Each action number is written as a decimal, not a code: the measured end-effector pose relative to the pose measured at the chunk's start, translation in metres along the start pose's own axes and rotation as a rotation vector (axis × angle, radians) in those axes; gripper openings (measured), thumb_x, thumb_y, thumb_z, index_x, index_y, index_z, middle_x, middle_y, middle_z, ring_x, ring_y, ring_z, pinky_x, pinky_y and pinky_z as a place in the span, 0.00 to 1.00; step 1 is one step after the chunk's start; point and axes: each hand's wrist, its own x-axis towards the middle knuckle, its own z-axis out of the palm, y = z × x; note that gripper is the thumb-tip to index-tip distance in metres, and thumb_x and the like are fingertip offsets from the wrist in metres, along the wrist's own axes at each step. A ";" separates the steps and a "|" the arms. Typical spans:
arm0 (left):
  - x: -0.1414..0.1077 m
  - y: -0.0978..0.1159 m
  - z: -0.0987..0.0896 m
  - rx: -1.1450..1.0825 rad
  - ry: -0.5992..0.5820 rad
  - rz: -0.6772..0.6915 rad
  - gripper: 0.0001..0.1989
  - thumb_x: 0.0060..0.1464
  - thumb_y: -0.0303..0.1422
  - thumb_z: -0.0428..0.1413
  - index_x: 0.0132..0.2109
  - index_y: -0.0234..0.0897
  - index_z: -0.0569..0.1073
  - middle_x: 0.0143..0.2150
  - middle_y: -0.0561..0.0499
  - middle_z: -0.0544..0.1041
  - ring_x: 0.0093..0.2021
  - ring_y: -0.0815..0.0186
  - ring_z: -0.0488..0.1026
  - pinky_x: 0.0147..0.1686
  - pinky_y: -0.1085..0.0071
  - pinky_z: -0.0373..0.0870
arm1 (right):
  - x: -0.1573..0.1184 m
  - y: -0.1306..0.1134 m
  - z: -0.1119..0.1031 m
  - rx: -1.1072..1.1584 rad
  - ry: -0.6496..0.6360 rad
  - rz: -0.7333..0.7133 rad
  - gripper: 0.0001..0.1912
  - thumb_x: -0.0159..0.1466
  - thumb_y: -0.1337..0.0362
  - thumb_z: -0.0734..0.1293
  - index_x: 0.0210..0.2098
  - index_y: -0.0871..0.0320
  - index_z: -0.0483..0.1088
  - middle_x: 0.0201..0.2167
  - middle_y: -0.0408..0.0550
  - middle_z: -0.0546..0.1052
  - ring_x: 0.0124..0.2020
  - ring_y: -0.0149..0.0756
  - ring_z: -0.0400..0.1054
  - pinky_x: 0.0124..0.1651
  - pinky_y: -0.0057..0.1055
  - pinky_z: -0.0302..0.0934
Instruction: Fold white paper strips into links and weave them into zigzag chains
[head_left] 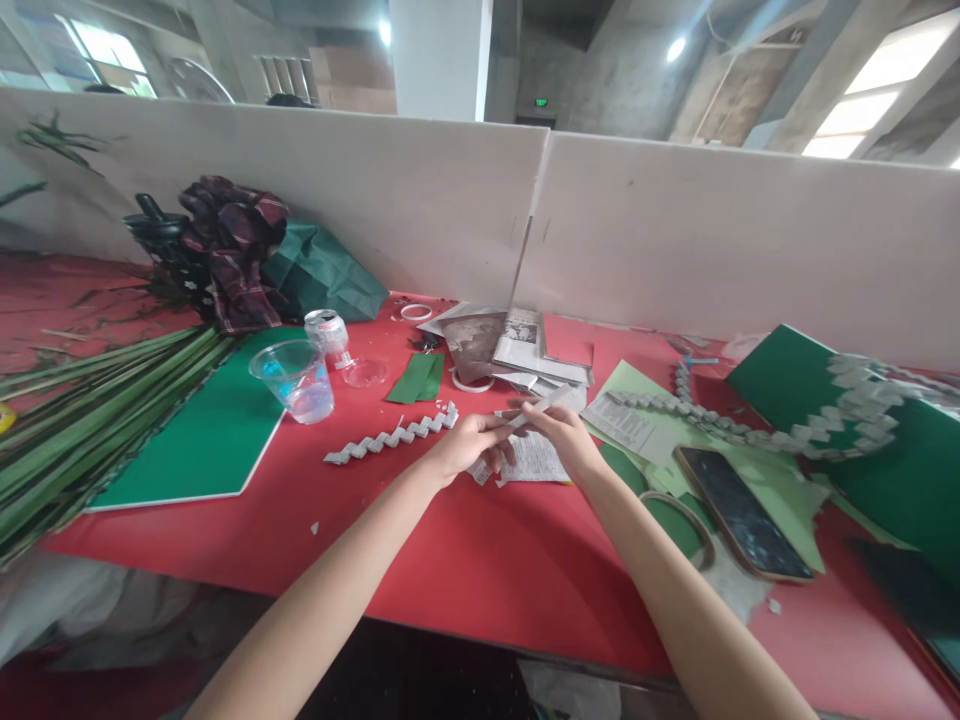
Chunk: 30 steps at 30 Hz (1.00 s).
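A narrow folded paper strip point(551, 399) is held between my two hands above the middle of the red table. My left hand point(471, 446) pinches its lower left end. My right hand point(561, 432) grips it farther along, with the fingers closed on it. Under the hands lies a printed sheet of paper point(534, 460). Left of them rests a short zigzag chain point(394, 437) of folded paper links. A much longer folded-paper chain point(757, 436) runs along the right side of the table.
A clear plastic cup point(292, 385) and a drink can point(327, 335) stand at left, near long green leaves point(112, 405). Newspapers point(517, 340) lie behind the hands. At right are a phone point(742, 510) and a tape roll point(703, 535). A white partition point(712, 230) closes the back.
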 end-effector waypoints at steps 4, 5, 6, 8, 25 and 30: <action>0.000 0.001 0.000 0.014 -0.038 0.019 0.24 0.54 0.47 0.56 0.45 0.29 0.75 0.28 0.46 0.77 0.18 0.73 0.68 0.21 0.75 0.63 | 0.000 0.003 0.004 -0.008 0.014 -0.015 0.19 0.56 0.48 0.69 0.33 0.57 0.78 0.26 0.46 0.77 0.30 0.36 0.68 0.39 0.34 0.61; 0.000 0.000 0.000 0.017 -0.048 0.031 0.23 0.54 0.47 0.56 0.45 0.29 0.75 0.29 0.45 0.77 0.18 0.73 0.68 0.21 0.75 0.63 | 0.001 0.004 0.003 0.016 0.053 -0.013 0.19 0.56 0.48 0.69 0.33 0.58 0.78 0.27 0.46 0.77 0.31 0.37 0.69 0.40 0.35 0.62; 0.000 0.000 0.001 0.021 -0.058 0.041 0.22 0.54 0.46 0.55 0.45 0.29 0.75 0.29 0.45 0.78 0.18 0.73 0.68 0.21 0.75 0.63 | 0.003 0.004 0.001 0.043 0.093 -0.005 0.18 0.55 0.48 0.69 0.33 0.58 0.78 0.28 0.47 0.78 0.33 0.38 0.70 0.43 0.36 0.62; 0.000 -0.001 0.002 0.020 -0.075 0.050 0.21 0.55 0.45 0.55 0.43 0.29 0.75 0.30 0.45 0.78 0.18 0.73 0.68 0.21 0.75 0.63 | 0.006 0.005 -0.004 0.097 0.172 0.003 0.18 0.54 0.49 0.71 0.32 0.58 0.78 0.29 0.48 0.79 0.38 0.42 0.72 0.47 0.39 0.62; 0.003 -0.010 0.015 -0.103 0.099 0.072 0.21 0.55 0.43 0.54 0.48 0.30 0.74 0.29 0.44 0.78 0.22 0.67 0.73 0.21 0.73 0.68 | -0.004 0.004 0.013 0.003 -0.176 0.008 0.23 0.56 0.50 0.69 0.48 0.55 0.74 0.25 0.44 0.76 0.29 0.37 0.69 0.30 0.30 0.61; 0.003 -0.008 0.018 -0.092 0.079 0.039 0.19 0.57 0.41 0.53 0.48 0.30 0.73 0.29 0.46 0.78 0.23 0.68 0.73 0.23 0.73 0.69 | -0.005 0.011 0.015 0.035 -0.215 0.083 0.27 0.60 0.45 0.63 0.49 0.56 0.74 0.12 0.37 0.63 0.14 0.31 0.57 0.21 0.30 0.55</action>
